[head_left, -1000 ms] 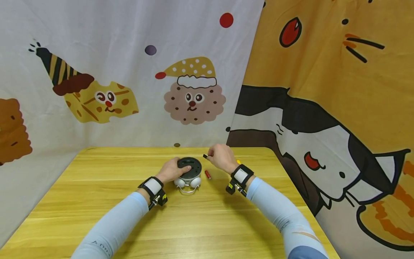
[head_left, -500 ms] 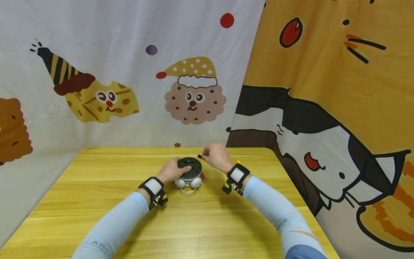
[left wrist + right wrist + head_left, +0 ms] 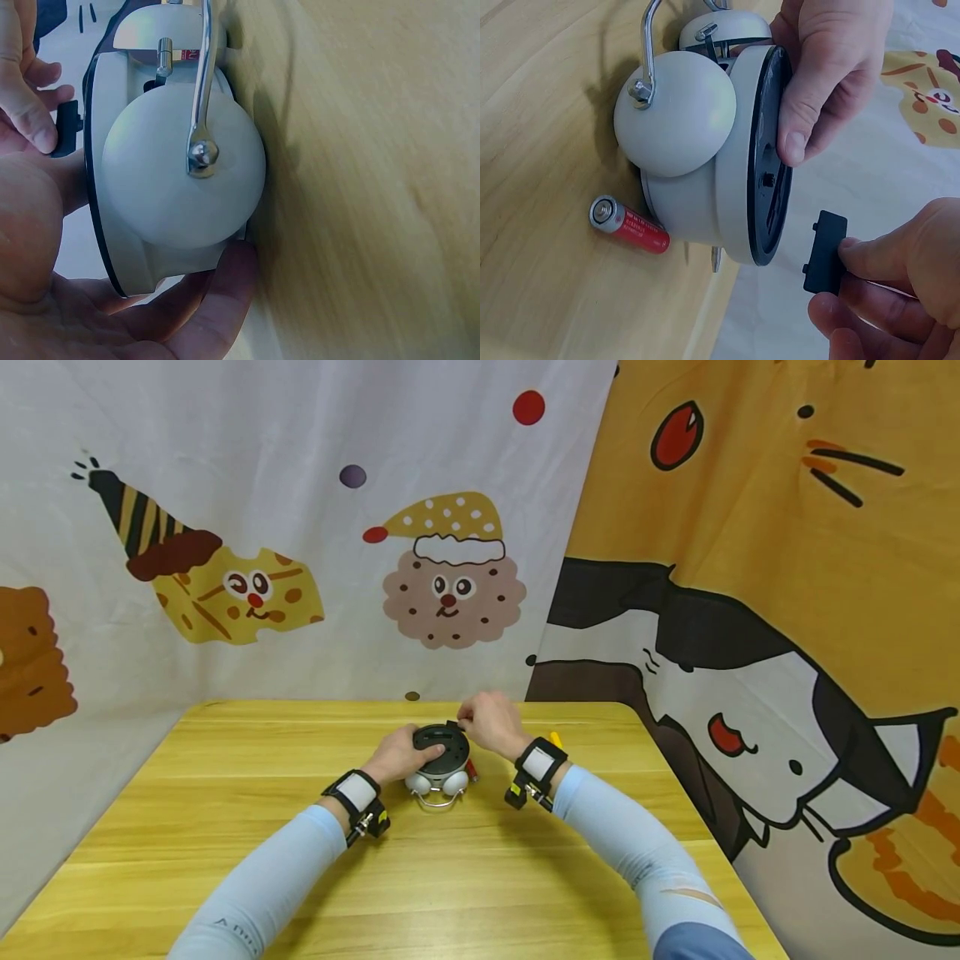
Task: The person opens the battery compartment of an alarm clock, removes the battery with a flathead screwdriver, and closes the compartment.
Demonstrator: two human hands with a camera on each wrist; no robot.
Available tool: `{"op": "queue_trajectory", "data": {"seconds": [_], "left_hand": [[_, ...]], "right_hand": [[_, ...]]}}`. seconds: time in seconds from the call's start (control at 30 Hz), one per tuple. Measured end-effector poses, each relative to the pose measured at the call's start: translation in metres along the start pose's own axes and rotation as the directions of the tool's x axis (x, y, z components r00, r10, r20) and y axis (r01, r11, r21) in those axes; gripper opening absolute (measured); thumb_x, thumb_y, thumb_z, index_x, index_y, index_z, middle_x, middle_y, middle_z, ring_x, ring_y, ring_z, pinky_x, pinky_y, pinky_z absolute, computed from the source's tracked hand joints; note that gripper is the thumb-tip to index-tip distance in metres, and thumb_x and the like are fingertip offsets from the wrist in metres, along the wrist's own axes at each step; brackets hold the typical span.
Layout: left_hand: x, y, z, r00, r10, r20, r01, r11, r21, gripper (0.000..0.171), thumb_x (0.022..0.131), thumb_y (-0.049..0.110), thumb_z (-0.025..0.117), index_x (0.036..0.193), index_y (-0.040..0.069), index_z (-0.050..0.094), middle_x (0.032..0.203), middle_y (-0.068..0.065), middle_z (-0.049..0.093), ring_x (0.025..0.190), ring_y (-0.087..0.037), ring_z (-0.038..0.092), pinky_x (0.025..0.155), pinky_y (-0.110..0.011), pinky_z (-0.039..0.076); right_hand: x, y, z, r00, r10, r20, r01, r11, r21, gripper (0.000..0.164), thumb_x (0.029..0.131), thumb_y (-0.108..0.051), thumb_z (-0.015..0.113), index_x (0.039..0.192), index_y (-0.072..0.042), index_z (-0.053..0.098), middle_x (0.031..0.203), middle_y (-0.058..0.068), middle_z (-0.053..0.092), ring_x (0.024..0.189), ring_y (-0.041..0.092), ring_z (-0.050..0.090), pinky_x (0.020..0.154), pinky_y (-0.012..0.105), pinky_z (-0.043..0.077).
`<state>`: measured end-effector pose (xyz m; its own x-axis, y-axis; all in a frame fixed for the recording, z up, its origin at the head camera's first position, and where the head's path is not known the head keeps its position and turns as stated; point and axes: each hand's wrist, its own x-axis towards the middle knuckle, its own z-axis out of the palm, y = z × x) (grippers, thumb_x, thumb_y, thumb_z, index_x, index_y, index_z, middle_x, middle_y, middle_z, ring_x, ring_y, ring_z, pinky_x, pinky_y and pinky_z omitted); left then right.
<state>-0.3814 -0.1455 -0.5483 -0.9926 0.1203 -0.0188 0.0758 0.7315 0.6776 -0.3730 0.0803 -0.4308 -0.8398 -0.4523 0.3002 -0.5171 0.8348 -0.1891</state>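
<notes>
A white twin-bell alarm clock [image 3: 442,762] lies face down on the table, its black back [image 3: 769,172] turned up and its bells and wire handle toward me. My left hand [image 3: 396,755] grips it from the left side, thumb over the back and fingers around the rim. My right hand [image 3: 491,723] pinches a small black battery cover [image 3: 826,253] between thumb and fingers, close over the clock's far right edge. Two small tabs show along one side of the cover. Beside the clock on the right lies a red battery [image 3: 634,225], mostly hidden in the head view.
Beyond my right wrist a small yellow object [image 3: 555,740] lies on the wooden table [image 3: 300,760], partly hidden. A curtain with cartoon prints [image 3: 270,668] hangs behind the table's far edge, another [image 3: 720,635] on the right.
My right hand has moved left with the battery cover, from beside the clock to its far right edge. The red battery is now mostly hidden by the clock. My left hand keeps its grip.
</notes>
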Motion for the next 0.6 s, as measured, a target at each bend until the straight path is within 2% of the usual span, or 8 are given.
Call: {"op": "queue_trajectory", "data": {"seconds": [0.13,0.33,0.43,0.6], "left_hand": [[-0.001,0.002,-0.001,1.000,-0.022,0.003,0.022,1.000,0.006,0.089,0.096,0.075,0.076,0.148,0.004,0.065,0.139,-0.018,0.077,0.120,-0.031,0.074,0.099,-0.047,0.061],[-0.009,0.010,-0.007,1.000,-0.022,0.012,0.022,1.000,0.002,0.089,0.098,0.073,0.075,0.147,-0.001,0.064,0.138,-0.024,0.076,0.118,-0.037,0.074,0.098,-0.051,0.062],[-0.008,0.010,-0.007,1.000,-0.017,0.016,0.017,1.000,0.000,0.090,0.099,0.074,0.073,0.147,-0.001,0.064,0.136,-0.023,0.076,0.115,-0.035,0.074,0.094,-0.049,0.062],[0.000,0.002,-0.003,1.000,-0.016,0.018,0.016,1.000,-0.001,0.089,0.098,0.076,0.073,0.147,0.003,0.064,0.133,-0.018,0.078,0.110,-0.030,0.074,0.088,-0.043,0.061]], "right_hand": [[0.003,-0.002,0.004,1.000,0.003,0.016,-0.003,1.000,0.010,0.009,0.103,-0.022,0.084,0.106,-0.018,0.091,0.104,0.000,0.088,0.092,0.022,0.080,0.075,0.037,0.065],[0.008,-0.008,0.009,0.998,0.018,0.059,-0.021,0.999,0.040,0.009,0.103,-0.023,0.084,0.107,-0.018,0.091,0.105,0.001,0.088,0.093,0.021,0.080,0.072,0.034,0.064],[0.009,-0.011,0.011,0.997,0.021,0.073,-0.024,0.999,0.046,0.009,0.103,-0.023,0.084,0.106,-0.018,0.090,0.105,0.000,0.087,0.092,0.020,0.079,0.070,0.031,0.063],[0.013,-0.012,0.017,0.997,0.008,0.077,-0.012,0.998,0.057,0.009,0.104,-0.022,0.084,0.107,-0.018,0.091,0.105,0.000,0.088,0.093,0.020,0.080,0.071,0.029,0.063]]}}
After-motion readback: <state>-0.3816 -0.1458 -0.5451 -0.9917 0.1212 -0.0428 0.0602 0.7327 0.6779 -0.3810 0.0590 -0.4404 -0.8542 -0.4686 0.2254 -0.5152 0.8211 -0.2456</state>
